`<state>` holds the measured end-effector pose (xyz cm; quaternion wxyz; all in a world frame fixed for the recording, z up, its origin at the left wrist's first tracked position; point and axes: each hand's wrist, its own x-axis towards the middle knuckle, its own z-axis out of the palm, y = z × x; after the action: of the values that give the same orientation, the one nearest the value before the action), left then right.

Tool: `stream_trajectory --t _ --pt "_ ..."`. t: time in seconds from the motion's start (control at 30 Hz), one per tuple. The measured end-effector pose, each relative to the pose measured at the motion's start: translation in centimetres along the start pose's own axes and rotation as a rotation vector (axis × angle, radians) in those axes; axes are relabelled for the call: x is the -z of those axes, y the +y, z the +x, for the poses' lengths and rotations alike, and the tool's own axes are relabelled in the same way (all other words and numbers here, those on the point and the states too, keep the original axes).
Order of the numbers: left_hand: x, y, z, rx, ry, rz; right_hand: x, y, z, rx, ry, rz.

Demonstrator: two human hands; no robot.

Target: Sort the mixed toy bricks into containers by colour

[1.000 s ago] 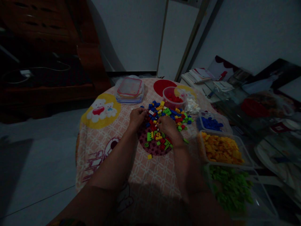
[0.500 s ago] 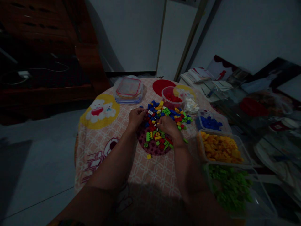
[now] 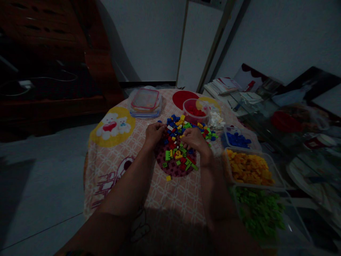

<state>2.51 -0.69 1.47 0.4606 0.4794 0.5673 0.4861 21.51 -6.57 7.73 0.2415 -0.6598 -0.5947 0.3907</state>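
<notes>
A loose pile of mixed toy building bricks (image 3: 174, 124), in blue, yellow, green, red and white, lies mid-table. My left hand (image 3: 155, 135) is at the pile's left edge, its fingers bent together; anything in them is too dark and small to make out. Over the right part of the pile, my right hand (image 3: 195, 140) has its fingers curled inward and pinched; what they hold, if anything, is unclear. Green bricks (image 3: 167, 155) and red ones lie below the hands, and a single yellow brick (image 3: 168, 178) sits apart, nearer me.
Behind the pile stand a round tub of red bricks (image 3: 196, 116) and a heap of white bricks (image 3: 216, 121). Boxes of blue (image 3: 237, 140), yellow (image 3: 249, 167) and green bricks (image 3: 261, 209) line the right side. Stacked lidded containers (image 3: 145, 103) sit back left on the patterned tablecloth (image 3: 170, 209).
My right hand has shifted slightly to the right and lifted a little, its fingers turning more into view. My left hand stays almost where it was.
</notes>
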Motion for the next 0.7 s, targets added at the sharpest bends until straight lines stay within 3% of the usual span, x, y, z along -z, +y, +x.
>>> stream_trajectory --t 0.13,0.23,0.33,0.57,0.7 --pt "0.0 -0.2 0.2 0.004 0.004 0.009 0.9 1.0 0.1 0.085 0.039 -0.157" --pt "0.0 -0.3 0.3 -0.001 0.013 0.011 1.8 2.0 0.4 0.120 0.079 -0.102" --pt "0.0 -0.2 0.3 0.002 0.009 0.006 2.7 2.8 0.8 0.062 0.197 0.128" --pt "0.1 -0.2 0.1 0.006 0.000 0.006 4.4 5.5 3.0 0.086 0.737 0.843" --pt "0.1 -0.2 0.1 0.005 -0.006 0.023 5.7 7.2 4.0 0.163 0.832 0.974"
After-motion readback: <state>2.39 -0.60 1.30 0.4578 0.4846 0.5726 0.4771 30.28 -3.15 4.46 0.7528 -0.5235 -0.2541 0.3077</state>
